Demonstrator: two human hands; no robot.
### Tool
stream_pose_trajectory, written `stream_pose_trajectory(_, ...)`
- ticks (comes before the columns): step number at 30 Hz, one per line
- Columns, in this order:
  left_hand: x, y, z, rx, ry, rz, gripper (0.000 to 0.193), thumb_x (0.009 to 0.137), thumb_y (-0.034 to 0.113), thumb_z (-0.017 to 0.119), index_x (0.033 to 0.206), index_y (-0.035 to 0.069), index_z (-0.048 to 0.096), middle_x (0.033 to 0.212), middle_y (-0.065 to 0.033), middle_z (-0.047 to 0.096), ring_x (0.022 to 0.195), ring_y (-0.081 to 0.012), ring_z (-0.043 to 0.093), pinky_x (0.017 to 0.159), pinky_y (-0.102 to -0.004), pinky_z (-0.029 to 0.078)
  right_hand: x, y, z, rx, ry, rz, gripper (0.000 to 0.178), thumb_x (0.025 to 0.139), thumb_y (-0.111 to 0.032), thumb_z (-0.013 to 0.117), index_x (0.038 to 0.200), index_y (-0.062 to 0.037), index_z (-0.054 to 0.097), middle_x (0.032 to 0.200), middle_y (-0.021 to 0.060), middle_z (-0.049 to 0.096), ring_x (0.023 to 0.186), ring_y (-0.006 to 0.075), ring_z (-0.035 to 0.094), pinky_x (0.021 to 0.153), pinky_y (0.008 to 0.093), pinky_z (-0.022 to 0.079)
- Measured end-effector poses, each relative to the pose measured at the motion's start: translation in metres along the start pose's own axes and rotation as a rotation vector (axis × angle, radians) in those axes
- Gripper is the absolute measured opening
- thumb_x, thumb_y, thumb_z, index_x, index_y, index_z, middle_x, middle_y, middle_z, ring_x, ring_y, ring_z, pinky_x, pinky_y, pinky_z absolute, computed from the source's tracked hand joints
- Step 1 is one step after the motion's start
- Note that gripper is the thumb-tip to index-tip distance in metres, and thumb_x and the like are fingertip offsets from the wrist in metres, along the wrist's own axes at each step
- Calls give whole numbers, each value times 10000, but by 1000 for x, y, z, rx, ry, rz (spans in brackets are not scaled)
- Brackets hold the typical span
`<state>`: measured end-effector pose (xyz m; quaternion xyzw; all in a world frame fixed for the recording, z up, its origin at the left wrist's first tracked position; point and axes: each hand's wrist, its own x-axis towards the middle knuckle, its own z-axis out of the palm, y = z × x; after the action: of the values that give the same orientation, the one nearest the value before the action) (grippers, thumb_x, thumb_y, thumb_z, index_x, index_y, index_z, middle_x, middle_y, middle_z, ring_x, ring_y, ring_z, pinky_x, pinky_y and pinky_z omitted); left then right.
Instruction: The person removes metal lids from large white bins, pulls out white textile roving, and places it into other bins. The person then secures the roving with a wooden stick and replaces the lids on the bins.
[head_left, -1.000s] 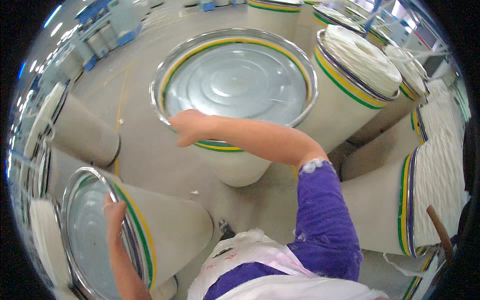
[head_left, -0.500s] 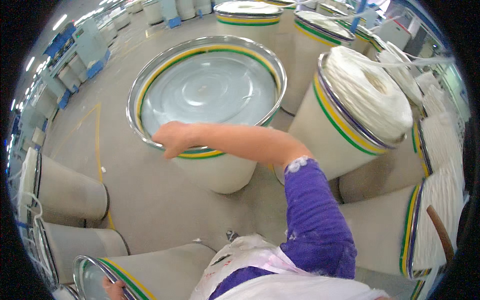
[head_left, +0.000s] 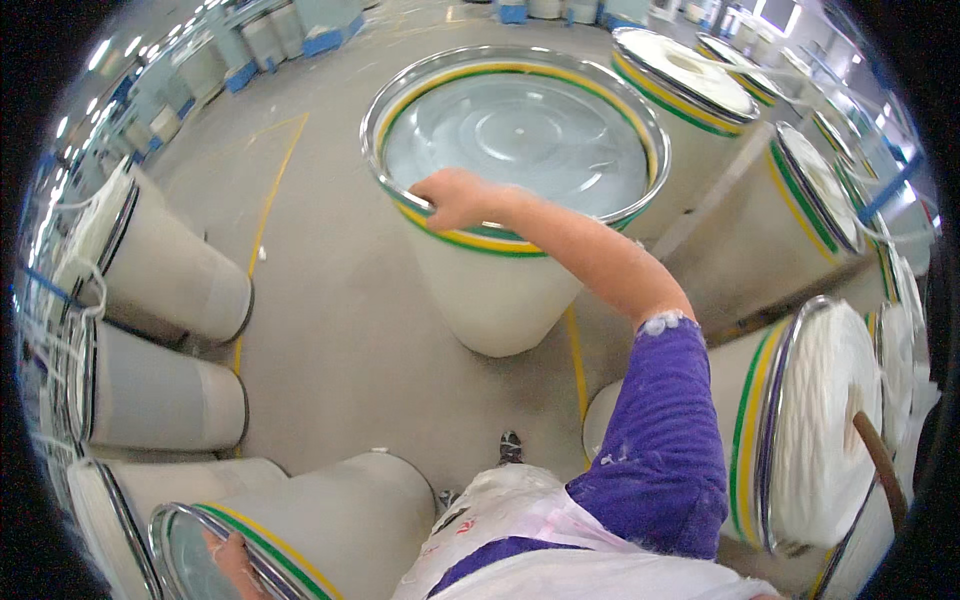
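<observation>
My right hand (head_left: 458, 200) is closed over the near left rim of a tall cream sliver can (head_left: 495, 295) with yellow and green bands. Inside that can, a pale round plate (head_left: 520, 135) sits close below the metal rim, with no sliver on it. At the lower left, my left hand (head_left: 232, 562) has its fingers over the rim of a second sliver can (head_left: 340, 500), also banded yellow and green. This can looks tilted toward me, and only part of its pale inside shows. White fluff clings to my right cuff (head_left: 668, 322).
Full cans with coiled white sliver (head_left: 830, 420) crowd the right side. More cans (head_left: 165, 385) line the left, with loose strands hanging. Yellow lines (head_left: 275, 200) mark the grey floor. Pale machines (head_left: 215, 70) stand far left, and a brown curved bar (head_left: 880, 465) is at right.
The view has shifted, and the far can now sits further right in it, across a yellow floor line. My right hand has stayed on its rim. My left hand still holds the near can.
</observation>
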<state>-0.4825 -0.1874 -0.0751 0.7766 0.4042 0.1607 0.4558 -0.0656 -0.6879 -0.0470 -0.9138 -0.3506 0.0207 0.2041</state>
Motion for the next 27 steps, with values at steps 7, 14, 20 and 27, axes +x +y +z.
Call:
stream_pose_trajectory(7, -72, 53, 63, 79, -43, 125, 602, 636, -28, 495, 1237, -17, 458, 1042, -88, 572, 913, -181, 547, 843, -272, 420, 76, 62, -40, -293, 81, 140, 334, 707, -299, 608, 939, -61, 641, 898, 142, 654, 858, 314, 629, 723, 406, 496)
stream_pose_trajectory(14, -154, 112, 133, 290, -197, 231, 500, 653, 43, 531, 1147, -17, 482, 884, -110, 600, 787, -182, 573, 734, -286, 457, 111, 111, -26, -391, 296, 273, 349, 815, -349, 571, 1019, -66, 557, 902, 155, 657, 874, 337, 630, 738, 435, 498)
stream_pose_trajectory(20, -157, 160, 168, 559, -435, 338, 622, 686, 61, 599, 1262, -20, 379, 901, -232, 599, 817, -393, 594, 701, -420, 471, 148, 151, -42, -445, 266, 346, 389, 833, -380, 561, 1074, -75, 562, 1003, 150, 651, 949, 299, 630, 792, 417, 499)
stream_pose_trajectory(27, -87, 199, 248, 686, -465, 490, 622, 742, 60, 628, 1301, 3, 363, 1100, -249, 559, 1016, -393, 553, 861, -423, 451, 172, 178, -51, -426, 254, 395, 515, 850, -544, 480, 1094, -106, 595, 1085, 126, 635, 1001, 283, 612, 840, 420, 476)
